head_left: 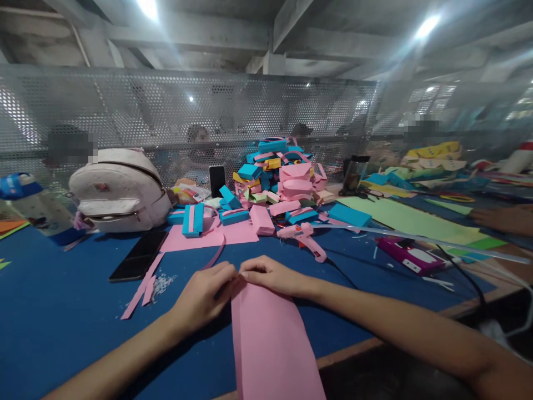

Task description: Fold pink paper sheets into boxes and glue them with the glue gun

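- Left hand [206, 293]: bare, slim build, rounded back, knuckles softly defined.
- Right hand [277, 278]: bare too, same slim build, thumb and slender fingers readable.
- Left wrist [171, 323]: bare, narrow, blends smoothly into the arm.
- Left forearm [120, 358]: bare, slender, widens gradually from wrist; frame's bottom edge cuts it off.
- Right forearm [375, 311]: bare, slim, tapers toward the hand; longer visible stretch than left.
- Right elbow [478, 358]: bare, broader than forearm, softly rounded.
- Fingernails: too small for detail.
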`<state>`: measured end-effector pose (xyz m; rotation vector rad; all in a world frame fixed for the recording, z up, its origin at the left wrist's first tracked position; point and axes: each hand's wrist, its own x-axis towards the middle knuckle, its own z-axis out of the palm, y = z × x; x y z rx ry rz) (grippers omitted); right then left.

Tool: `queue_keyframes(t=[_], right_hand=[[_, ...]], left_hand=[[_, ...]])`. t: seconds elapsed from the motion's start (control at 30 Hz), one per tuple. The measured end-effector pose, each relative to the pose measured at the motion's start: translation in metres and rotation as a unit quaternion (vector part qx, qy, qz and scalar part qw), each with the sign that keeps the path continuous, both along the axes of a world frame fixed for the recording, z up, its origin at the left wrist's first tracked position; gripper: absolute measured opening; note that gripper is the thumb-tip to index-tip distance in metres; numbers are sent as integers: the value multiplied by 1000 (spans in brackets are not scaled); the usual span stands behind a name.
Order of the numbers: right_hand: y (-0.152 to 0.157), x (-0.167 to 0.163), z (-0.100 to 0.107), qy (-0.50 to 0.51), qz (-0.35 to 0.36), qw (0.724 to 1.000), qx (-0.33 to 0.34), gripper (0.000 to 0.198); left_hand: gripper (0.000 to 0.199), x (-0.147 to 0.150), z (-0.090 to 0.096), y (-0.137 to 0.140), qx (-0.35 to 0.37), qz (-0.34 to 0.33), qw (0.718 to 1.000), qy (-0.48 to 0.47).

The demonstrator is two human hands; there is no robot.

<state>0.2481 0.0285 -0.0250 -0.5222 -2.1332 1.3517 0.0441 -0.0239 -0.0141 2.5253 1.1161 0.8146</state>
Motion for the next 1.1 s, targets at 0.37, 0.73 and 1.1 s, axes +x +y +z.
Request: queue_keyframes(t=[0.37, 0.73, 1.1], right_hand=[[12, 3, -3, -16, -118, 993, -12, 17], [15, 1, -8, 15, -125, 991, -51, 18], [15, 4, -7, 18, -147, 988, -32, 26]], left_hand=[[29, -3, -6, 20, -251, 117, 929, -245], [27, -2, -10, 19, -266, 147, 912, -276], [26, 1, -6, 13, -269, 168, 906, -281]])
